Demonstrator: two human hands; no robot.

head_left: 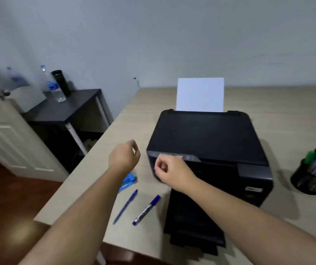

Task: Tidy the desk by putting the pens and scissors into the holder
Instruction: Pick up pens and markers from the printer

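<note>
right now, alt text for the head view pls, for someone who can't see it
Two bare hands, left hand and right hand, hover loosely curled and empty over a beige desk in front of a black printer. A blue pen and blue marker lie below them; a mesh holder of pens stands at right.

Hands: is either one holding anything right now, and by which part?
Nothing is held. The left hand and right hand hover loosely curled above the beige wooden desk, both empty.

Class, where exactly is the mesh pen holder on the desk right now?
The black mesh pen holder stands at the far right of the head view, on the desk just right of the black printer.
</note>
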